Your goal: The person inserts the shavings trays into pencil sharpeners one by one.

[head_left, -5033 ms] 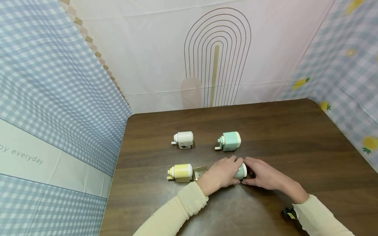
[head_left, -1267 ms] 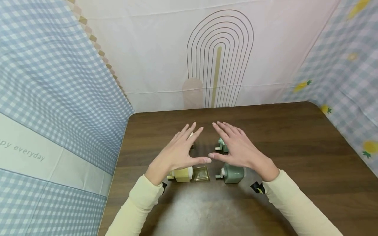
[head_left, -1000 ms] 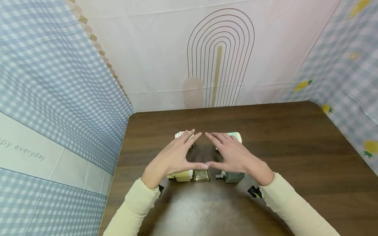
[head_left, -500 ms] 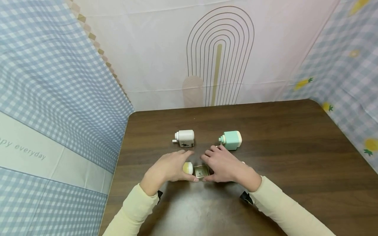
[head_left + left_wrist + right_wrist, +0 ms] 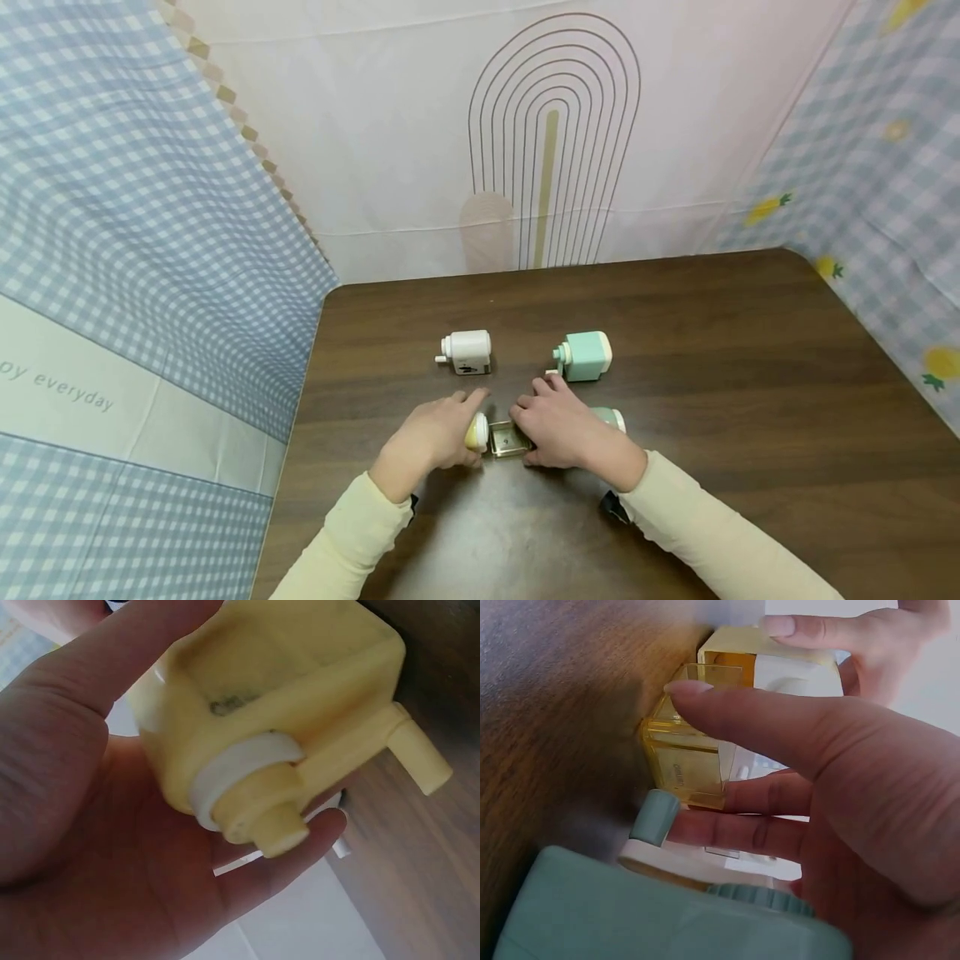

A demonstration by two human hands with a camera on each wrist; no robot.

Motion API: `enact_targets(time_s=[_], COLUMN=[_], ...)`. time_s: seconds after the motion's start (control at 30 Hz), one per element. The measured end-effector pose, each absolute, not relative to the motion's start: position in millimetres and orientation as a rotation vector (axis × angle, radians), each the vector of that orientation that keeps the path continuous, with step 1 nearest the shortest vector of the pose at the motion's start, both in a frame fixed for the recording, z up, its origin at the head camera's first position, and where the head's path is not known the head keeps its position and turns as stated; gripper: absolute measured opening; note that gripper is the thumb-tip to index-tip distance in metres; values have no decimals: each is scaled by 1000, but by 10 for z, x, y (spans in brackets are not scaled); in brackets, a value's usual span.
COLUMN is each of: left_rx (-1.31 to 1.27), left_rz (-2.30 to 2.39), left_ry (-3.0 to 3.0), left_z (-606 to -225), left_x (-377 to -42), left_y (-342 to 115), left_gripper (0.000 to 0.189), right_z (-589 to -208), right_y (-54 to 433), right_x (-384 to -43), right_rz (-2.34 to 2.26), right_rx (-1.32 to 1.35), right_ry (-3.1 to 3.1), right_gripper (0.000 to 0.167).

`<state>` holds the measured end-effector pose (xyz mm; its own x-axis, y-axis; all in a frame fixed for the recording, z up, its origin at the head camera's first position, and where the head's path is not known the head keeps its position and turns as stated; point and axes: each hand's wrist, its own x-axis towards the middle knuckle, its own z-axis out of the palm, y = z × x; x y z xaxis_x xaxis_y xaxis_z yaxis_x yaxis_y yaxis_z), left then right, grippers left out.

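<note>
A yellow crank pencil sharpener lies on the table with its white rim facing right. My left hand holds its body, the thumb on one side and fingers on the other; in the left wrist view its crank knob sticks out to the right. Just right of it sits the clear yellow shavings drawer, out of the sharpener and beside its opening. My right hand pinches the drawer between thumb and fingers, seen close in the right wrist view. Behind that hand, partly hidden, is a grey-green pencil sharpener.
Farther back on the brown table stand a white pencil sharpener on the left and a mint one on the right. The mint crank is close to my right fingertips. Cloth curtains border the table.
Five seconds ago both hands were at the grey-green sharpener. They then hovered spread above the sharpeners and came down, the left onto the yellow sharpener, the right to its drawer.
</note>
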<state>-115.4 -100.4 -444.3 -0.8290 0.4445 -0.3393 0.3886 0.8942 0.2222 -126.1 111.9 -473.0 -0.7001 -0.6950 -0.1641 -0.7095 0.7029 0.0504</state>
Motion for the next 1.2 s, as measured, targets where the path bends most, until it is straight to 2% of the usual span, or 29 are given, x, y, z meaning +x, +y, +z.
enact_targets(time_s=[0.13, 0.3, 0.4, 0.83, 1.2], left_rx=[604, 626, 653, 736, 720], left_rz=[207, 240, 280, 332, 315], left_ry=[2667, 2653, 2650, 2662, 2654], left_z=[-4472, -4493, -4498, -4524, -4513], left_x=[-1197, -1222, -1229, -1241, -1235], left_y=[-1026, -1047, -1071, -1143, -1126], left_gripper=[89, 56, 44, 40, 40], right_z=[-4717, -4716, -4728, -4747, -4738], right_y=[1104, 1079, 1058, 984, 996], right_x=[-1259, -1256, -1258, -1268, -1274], right_rz=[175, 149, 127, 68, -19], right_rx=[-1175, -1237, -1267, -1250, -1244], right_ry=[2784, 2803, 2816, 2777, 2745], right_gripper=[57, 51, 48, 54, 51])
